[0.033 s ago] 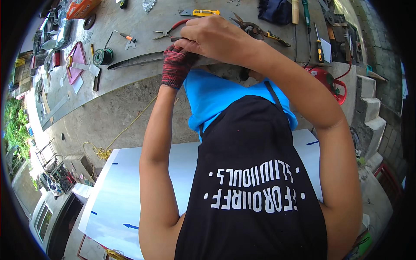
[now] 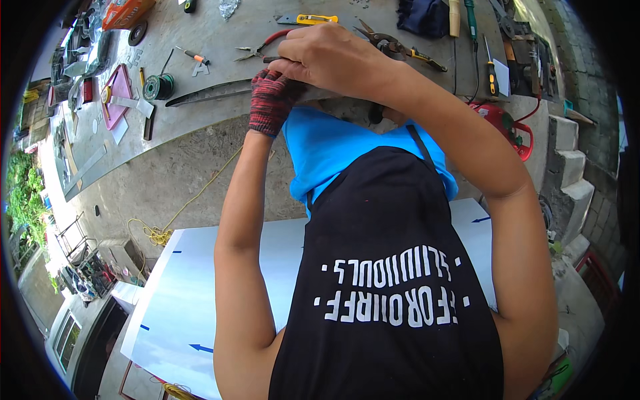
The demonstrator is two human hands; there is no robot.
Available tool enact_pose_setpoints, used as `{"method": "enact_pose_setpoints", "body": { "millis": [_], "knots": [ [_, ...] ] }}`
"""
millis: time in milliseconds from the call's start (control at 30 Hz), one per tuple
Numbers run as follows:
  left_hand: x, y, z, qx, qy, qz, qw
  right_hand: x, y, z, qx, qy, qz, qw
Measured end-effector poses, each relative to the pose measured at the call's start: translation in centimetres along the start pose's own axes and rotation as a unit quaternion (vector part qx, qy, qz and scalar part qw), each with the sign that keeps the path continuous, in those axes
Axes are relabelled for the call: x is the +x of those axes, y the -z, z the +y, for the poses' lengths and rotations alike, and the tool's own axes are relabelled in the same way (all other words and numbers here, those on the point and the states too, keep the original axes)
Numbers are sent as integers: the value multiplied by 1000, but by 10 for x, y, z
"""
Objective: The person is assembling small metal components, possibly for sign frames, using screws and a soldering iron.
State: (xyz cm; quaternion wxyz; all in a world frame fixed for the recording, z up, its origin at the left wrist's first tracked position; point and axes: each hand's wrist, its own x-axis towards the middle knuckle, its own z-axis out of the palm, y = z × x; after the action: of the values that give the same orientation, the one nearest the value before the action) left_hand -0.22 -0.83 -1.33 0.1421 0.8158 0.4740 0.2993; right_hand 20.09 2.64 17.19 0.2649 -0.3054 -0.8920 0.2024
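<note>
My left hand (image 2: 272, 100), in a red and black knit glove, is closed at the table's near edge. A long, dark, slightly curved strip (image 2: 210, 92) runs leftward from it; the fingertips are partly hidden behind my right hand. My bare right hand (image 2: 320, 57) lies over and against the left one, its fingers pinched. A short dark rod-like end (image 2: 270, 60) pokes out at those fingers; the rest is covered. Just beyond lie red-handled pliers (image 2: 248, 52), partly behind my right hand. A yellow utility knife (image 2: 313, 19) and tin snips (image 2: 387, 43) rest farther off.
On the grey table (image 2: 213, 40) are a green wire spool (image 2: 159, 87), a pink tray (image 2: 119, 93), an orange-handled tool (image 2: 193, 56), a yellow-black screwdriver (image 2: 492, 79) and a soldering iron (image 2: 471, 20). A red machine (image 2: 497, 123) stands at right. Yellow cord (image 2: 159, 235) lies on the floor.
</note>
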Motion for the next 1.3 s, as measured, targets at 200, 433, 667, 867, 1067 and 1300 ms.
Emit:
{"method": "enact_pose_setpoints", "body": {
  "millis": [200, 433, 667, 867, 1067, 1300],
  "knots": [
    [-1, -7, -4, 42, 20, 0, 999, 2, -2, 1, 12, -19, -9, 1000],
    [0, -12, -7, 124, 24, -47, 991, 1, -5, 2, 36, 34, 6, 999],
    [-6, -30, -24, -62, 83, -57, 993, 0, -6, 1, 44, 31, -1, 999],
    [-4, -38, -27, 0, 146, -91, 985, 1, -4, -1, 52, -5, -19, 998],
    [18, 5, 25, -258, 279, -78, 922, -2, 9, 6, 86, -81, -29, 993],
    [2, 7, 12, 50, 4, -53, 997, -11, 91, 12, 183, -272, 28, 944]
  ]
}}
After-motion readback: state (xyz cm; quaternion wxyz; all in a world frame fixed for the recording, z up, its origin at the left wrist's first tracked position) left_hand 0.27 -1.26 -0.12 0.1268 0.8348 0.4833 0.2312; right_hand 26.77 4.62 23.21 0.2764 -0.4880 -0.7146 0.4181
